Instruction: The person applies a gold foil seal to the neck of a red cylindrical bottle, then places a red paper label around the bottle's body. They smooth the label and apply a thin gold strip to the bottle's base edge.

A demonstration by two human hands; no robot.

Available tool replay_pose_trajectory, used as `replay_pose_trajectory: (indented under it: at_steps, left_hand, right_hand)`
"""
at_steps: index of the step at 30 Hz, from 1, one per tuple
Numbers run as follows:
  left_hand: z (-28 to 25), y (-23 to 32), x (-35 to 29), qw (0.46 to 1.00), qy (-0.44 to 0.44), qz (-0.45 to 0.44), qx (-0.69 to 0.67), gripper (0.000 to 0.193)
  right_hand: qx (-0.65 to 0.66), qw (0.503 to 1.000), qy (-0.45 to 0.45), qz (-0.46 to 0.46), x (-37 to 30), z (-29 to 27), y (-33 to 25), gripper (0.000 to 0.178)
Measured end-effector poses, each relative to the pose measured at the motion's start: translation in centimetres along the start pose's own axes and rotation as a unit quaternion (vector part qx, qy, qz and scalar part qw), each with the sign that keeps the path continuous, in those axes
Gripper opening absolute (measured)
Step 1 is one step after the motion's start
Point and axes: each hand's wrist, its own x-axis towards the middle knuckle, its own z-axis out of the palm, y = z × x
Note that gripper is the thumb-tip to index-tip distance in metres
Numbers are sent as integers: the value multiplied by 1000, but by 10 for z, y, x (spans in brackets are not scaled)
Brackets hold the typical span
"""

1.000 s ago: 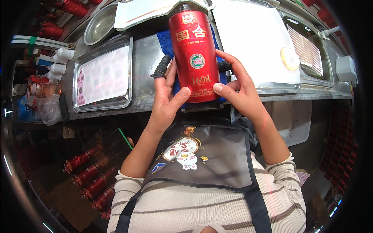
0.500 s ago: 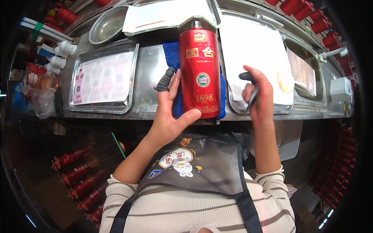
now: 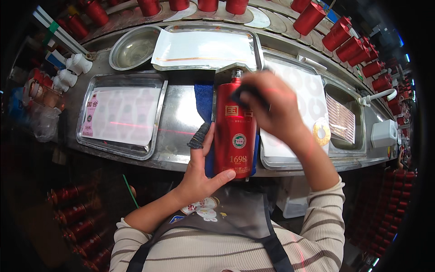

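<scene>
We see metal trays (image 3: 118, 152) flanking glossy red bottle (image 3: 233, 127); left hand (image 3: 199, 174) clasps its side, blurred right hand (image 3: 276, 106) hides its shoulder, grip unclear.

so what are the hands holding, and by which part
The left hand holds the red bottle by its lower left side, thumb on the front. The right hand is blurred over the upper part; its hold cannot be told.

Red bottle (image 3: 226, 131) (1 round emblem (image 3: 239, 141)) and pink-white sheet (image 3: 122, 118) both bear lettering.
</scene>
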Motion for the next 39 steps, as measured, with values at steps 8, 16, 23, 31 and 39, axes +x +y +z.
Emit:
replay_pose_trajectory:
  at_steps: [8,16,23,31,39]
  left_hand:
    - [2,-7,-4,1000,12,-13,0,106]
    - [0,-1,-1,999,17,10,50,104]
    - [2,-5,-3,999,25,8,19,104]
    - [4,-20,-5,997,60,24,42,104]
    - [2,-24,2,998,32,53,-14,105]
  right_hand:
    - [36,987,-155,-23,5,0,-35,29]
    - [84,986,-13,144,-50,-4,-56,26]
    - [96,956,171,217,-45,4,-12,28]
    - [46,994,83,59,-17,5,-21,24]
    - [-75,996,24,-45,-23,1,-30,32]
